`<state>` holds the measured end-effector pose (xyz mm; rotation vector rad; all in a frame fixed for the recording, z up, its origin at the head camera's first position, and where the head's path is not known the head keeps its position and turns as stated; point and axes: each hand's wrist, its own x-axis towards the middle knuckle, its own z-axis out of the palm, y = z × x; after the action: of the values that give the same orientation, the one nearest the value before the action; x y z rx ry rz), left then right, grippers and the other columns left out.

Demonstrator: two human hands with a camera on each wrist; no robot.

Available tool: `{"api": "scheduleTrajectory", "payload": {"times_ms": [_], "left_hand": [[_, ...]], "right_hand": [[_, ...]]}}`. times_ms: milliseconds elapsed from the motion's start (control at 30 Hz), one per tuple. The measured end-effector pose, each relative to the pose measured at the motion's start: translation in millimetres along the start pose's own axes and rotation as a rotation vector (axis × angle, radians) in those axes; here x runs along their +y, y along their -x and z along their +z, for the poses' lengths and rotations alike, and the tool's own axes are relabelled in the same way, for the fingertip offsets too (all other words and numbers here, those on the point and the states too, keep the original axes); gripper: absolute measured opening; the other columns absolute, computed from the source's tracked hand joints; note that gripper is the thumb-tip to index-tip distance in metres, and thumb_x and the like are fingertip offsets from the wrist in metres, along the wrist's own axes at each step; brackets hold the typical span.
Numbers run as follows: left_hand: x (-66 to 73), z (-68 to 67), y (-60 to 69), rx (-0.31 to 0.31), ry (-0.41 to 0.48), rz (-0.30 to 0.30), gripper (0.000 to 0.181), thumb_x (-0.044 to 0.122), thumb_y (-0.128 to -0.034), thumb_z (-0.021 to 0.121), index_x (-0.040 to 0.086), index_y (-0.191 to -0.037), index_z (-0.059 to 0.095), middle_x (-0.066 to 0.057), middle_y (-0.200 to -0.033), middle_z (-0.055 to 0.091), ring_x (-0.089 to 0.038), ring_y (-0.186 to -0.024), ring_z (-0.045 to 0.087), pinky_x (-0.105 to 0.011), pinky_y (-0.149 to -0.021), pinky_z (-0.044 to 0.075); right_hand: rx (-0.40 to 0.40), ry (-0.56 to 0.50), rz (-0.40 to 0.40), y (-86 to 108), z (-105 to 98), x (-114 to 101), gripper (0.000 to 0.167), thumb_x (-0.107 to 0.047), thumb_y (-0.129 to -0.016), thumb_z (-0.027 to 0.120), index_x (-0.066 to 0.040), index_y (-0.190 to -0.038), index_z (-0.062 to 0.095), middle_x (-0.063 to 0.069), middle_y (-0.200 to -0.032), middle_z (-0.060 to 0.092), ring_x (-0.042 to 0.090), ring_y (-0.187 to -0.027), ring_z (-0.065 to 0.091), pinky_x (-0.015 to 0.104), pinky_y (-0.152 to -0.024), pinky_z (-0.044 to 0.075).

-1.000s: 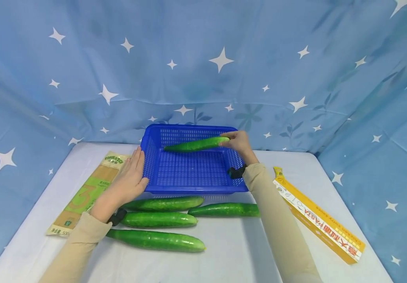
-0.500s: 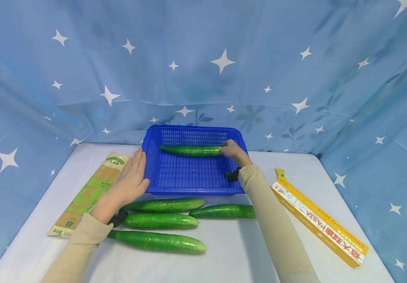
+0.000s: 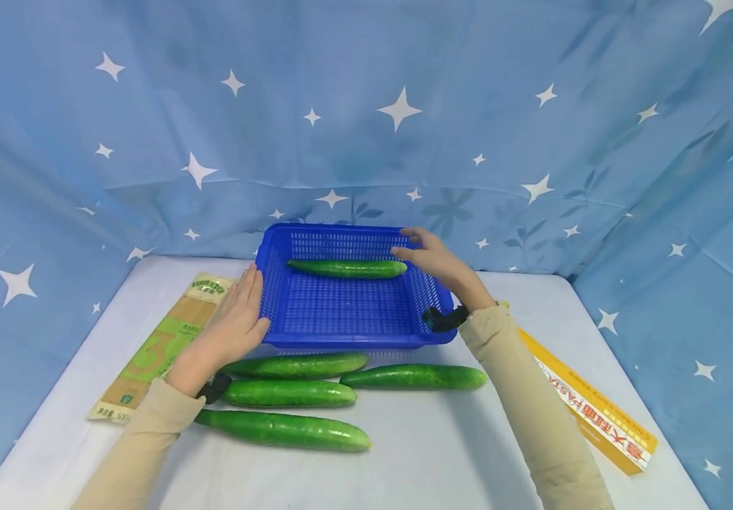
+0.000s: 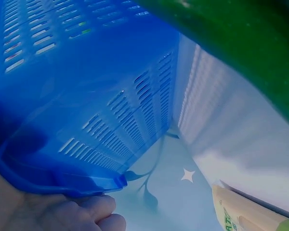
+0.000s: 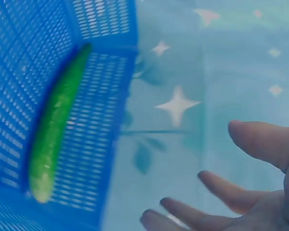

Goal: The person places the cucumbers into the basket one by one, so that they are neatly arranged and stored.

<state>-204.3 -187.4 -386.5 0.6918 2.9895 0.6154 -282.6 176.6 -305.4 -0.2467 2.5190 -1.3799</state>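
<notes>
Over a white table (image 3: 417, 457) (starry blue curtain (image 3: 353, 149) behind), left hand (image 3: 236, 320) and right hand (image 3: 438, 261) are unclenched.

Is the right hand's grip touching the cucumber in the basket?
Apart. The right wrist view shows the right hand's grip with starry cloth and the basket wall between it and the cucumber.

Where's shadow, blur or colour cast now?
Head: soft shadow beside the beige fabric right sleeve, on the flat white tabletop; left wrist: smooth green cucumber looms close, out of focus; right wrist: bluish cast, whole picture soft, bare right hand included.
</notes>
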Motion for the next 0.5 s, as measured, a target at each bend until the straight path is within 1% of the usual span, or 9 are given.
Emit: {"api": "scheduleTrajectory", "payload": {"times_ms": [67, 133, 233, 367, 433, 500], "left_hand": [[-0.5, -0.3, -0.9, -0.003, -0.002, 0.002, 0.073, 0.014, -0.1009, 0.040, -0.013, -0.153, -0.004, -0.029, -0.160, -0.013, -0.040, -0.149, -0.009, -0.058, -0.119, 0.004], [-1.0, -0.7, -1.6, -0.003, -0.009, 0.001, 0.074, 0.014, -0.1007, 0.041, -0.013, -0.152, -0.004, -0.030, -0.160, -0.011, -0.040, -0.149, -0.009, -0.058, -0.119, 0.005], [-1.3, -1.2, -1.4, -0.009, -0.014, -0.002, 0.074, 0.014, -0.1007, 0.041, -0.014, -0.152, -0.004, -0.031, -0.160, -0.011, -0.041, -0.149, -0.009, -0.058, -0.119, 0.005], [0.0, -1.5, -0.9, -0.011, -0.010, -0.002, 0.074, 0.014, -0.1009, 0.041, -0.014, -0.152, -0.003, -0.031, -0.160, -0.011, -0.042, -0.149, -0.008, -0.058, -0.119, 0.005], [0.9, -1.4, -0.7, -0.012, -0.006, -0.002, 0.073, 0.015, -0.1012, 0.041, -0.013, -0.153, -0.003, -0.030, -0.160, -0.011, -0.042, -0.149, -0.008, -0.058, -0.119, 0.005], [1.5, -0.9, -0.4, -0.013, -0.004, -0.005, 0.073, 0.015, -0.1012, 0.041, -0.013, -0.153, -0.003, -0.030, -0.160, -0.011, -0.041, -0.149, -0.009, -0.058, -0.119, 0.004]], "right_hand": [[0.029, 0.021, -0.080, 16.5, -5.3, -7.3, 0.061, -0.028, -0.101, 0.057, -0.006, -0.153, 0.035, 0.019, -0.157, 0.031, 0.037, -0.146, 0.026, 0.054, -0.115, 0.029], [0.070, 0.034, -0.171, 34.1, -9.1, -12.4, 0.056, -0.026, -0.100, 0.058, -0.006, -0.150, 0.040, 0.017, -0.155, 0.036, 0.034, -0.144, 0.030, 0.050, -0.116, 0.030], [0.142, 0.041, -0.328, 59.4, -14.0, -12.6, 0.049, -0.020, -0.100, 0.059, -0.004, -0.145, 0.047, 0.015, -0.150, 0.045, 0.031, -0.142, 0.036, 0.043, -0.116, 0.031], [0.279, 0.003, -0.518, 94.8, -23.1, 1.7, 0.038, -0.006, -0.099, 0.058, 0.002, -0.137, 0.055, 0.016, -0.140, 0.054, 0.026, -0.136, 0.046, 0.036, -0.114, 0.035], [0.343, -0.016, -0.569, 112.1, -27.2, 12.5, 0.035, -0.001, -0.099, 0.057, 0.004, -0.133, 0.058, 0.018, -0.136, 0.058, 0.023, -0.132, 0.050, 0.032, -0.111, 0.038], [0.393, -0.042, -0.580, 126.6, -29.2, 26.1, 0.032, 0.001, -0.098, 0.056, 0.005, -0.129, 0.061, 0.019, -0.131, 0.061, 0.020, -0.127, 0.055, 0.029, -0.108, 0.041]]}}
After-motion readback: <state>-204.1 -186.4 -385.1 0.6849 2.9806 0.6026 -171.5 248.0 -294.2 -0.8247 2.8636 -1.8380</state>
